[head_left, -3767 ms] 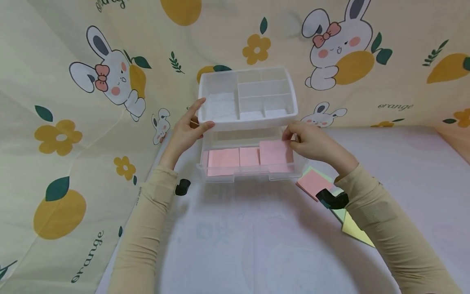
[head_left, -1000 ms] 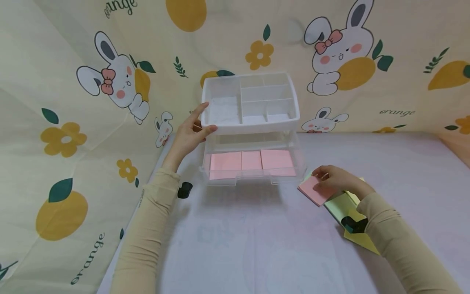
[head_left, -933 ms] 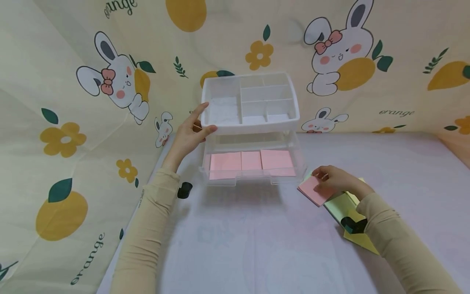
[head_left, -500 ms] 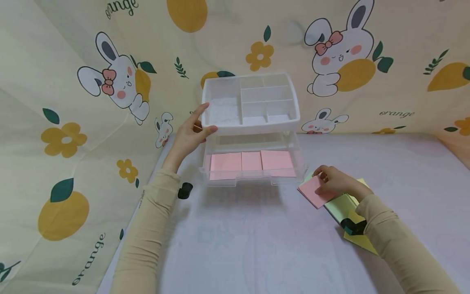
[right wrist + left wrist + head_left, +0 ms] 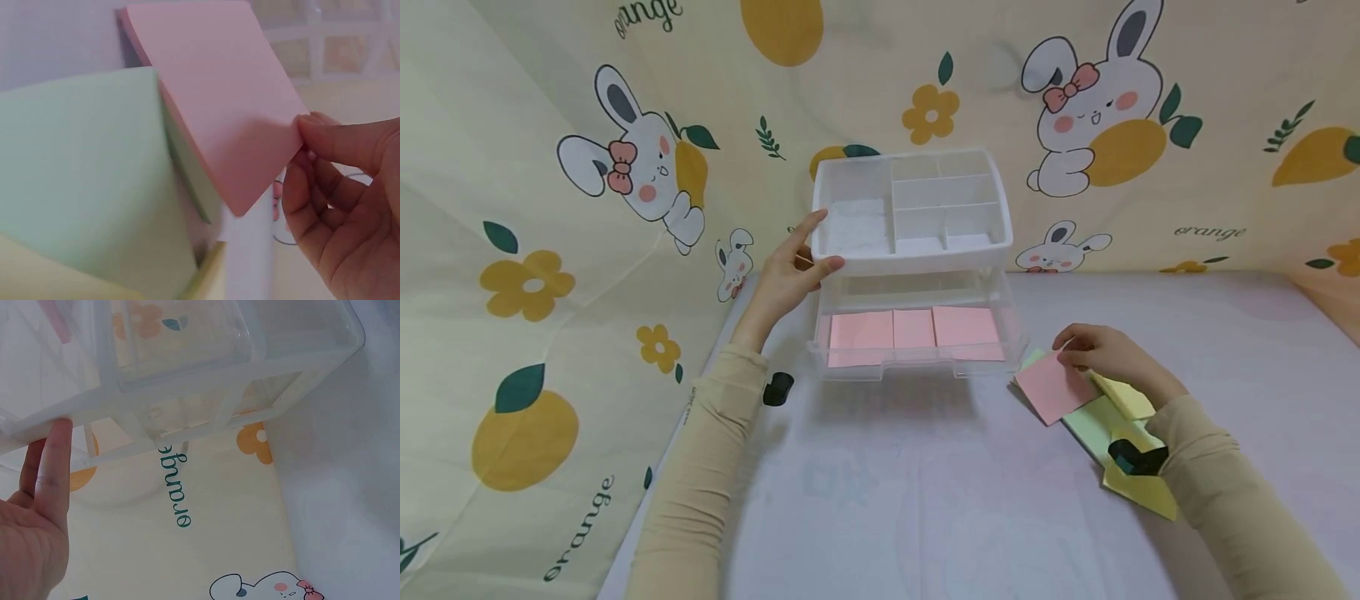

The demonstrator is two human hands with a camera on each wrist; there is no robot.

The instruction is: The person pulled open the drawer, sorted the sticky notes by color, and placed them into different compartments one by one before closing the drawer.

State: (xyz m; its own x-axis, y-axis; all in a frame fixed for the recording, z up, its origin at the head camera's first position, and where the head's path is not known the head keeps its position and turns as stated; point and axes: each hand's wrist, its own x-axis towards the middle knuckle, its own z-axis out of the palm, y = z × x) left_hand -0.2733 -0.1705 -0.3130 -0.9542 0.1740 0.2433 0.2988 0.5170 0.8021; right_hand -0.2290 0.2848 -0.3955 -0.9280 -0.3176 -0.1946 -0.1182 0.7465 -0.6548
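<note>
Our right hand pinches a pink pad at one corner, thumb on top and fingers curled beneath. The pad sits low to the right of the storage box, tilted, its thickness plain in the right wrist view; whether its far edge rests on anything we cannot tell. Just beside and partly below it: a pale green pad, with yellow paper under the wrist and more yellow near the fingers.

Our left hand grips the box at its left side, thumb on the front of the white rim, index finger at the left edge; the left wrist view shows fingers reaching up to the frame.

Box: white top tray, one large compartment on the left, smaller ones on the right. Below it, a clear drawer stands pulled out toward us. In it we count three pink pieces in a row, left, narrow middle and right.

Box and papers stand on the pale bench. Behind hangs a cream backdrop printed with rabbits, oranges and flowers.
</note>
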